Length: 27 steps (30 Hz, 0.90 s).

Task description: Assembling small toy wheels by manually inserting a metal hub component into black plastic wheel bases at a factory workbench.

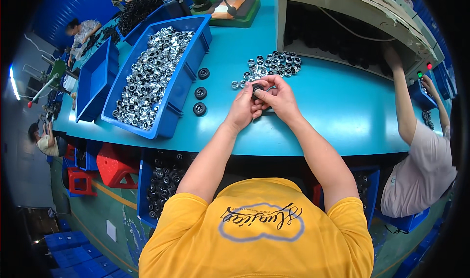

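Observation:
My left hand (241, 107) and my right hand (280, 99) meet over the table, both closed on a small black wheel (256, 89). Thumbs and fingers of both hands press round it, so part of the wheel is hidden. Just beyond them lies a loose heap of shiny silver wheel hubs (274, 64) with black centres. Left of my hands, a black wheel (203, 73), another black wheel (200, 93) and a third black wheel (199, 109) lie flat in a row. Something dark, too covered to name, shows under my right hand.
A blue bin (169, 123) full of silver hubs stands at left, beside another blue bin (98, 82). A large box-shaped machine (313, 52) occupies the far right; a co-worker's arm (402, 96) reaches into it. Below the table are a red stool (113, 165) and bins of black parts.

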Available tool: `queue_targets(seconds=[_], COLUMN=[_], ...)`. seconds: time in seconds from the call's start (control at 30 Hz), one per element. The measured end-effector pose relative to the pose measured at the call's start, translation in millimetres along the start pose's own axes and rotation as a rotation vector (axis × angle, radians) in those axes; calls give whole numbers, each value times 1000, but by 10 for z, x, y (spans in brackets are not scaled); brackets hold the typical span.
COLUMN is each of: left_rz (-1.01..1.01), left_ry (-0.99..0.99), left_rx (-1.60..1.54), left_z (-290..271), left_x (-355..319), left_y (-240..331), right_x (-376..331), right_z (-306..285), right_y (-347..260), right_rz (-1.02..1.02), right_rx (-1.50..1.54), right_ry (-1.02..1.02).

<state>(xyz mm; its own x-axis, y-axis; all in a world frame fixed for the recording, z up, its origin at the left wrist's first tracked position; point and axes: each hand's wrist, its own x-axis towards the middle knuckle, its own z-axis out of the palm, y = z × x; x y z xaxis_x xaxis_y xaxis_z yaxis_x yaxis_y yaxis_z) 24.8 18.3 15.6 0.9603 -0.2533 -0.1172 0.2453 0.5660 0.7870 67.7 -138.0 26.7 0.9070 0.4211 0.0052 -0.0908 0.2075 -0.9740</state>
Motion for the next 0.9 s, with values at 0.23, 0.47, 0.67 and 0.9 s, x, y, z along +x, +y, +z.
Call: queue_targets(seconds=[0.23,0.47,0.67,0.9], left_rz=[3,-45,-28,-28], left_ry=[-96,-196,-76,-203], left_rx=[-86,-142,-30,-121], left_z=[5,-61,20,-65], left_x=[-21,-55,-39,-66], left_y=[49,36,-53,72], right_x=[-56,-21,-37,-44], right_z=[15,-65,-57,-83], right_y=[-154,-80,-50,-188], right_rz=[45,88,99,200], right_rx=[-24,102,75,256], right_ry=[-11,-89,-52,-182])
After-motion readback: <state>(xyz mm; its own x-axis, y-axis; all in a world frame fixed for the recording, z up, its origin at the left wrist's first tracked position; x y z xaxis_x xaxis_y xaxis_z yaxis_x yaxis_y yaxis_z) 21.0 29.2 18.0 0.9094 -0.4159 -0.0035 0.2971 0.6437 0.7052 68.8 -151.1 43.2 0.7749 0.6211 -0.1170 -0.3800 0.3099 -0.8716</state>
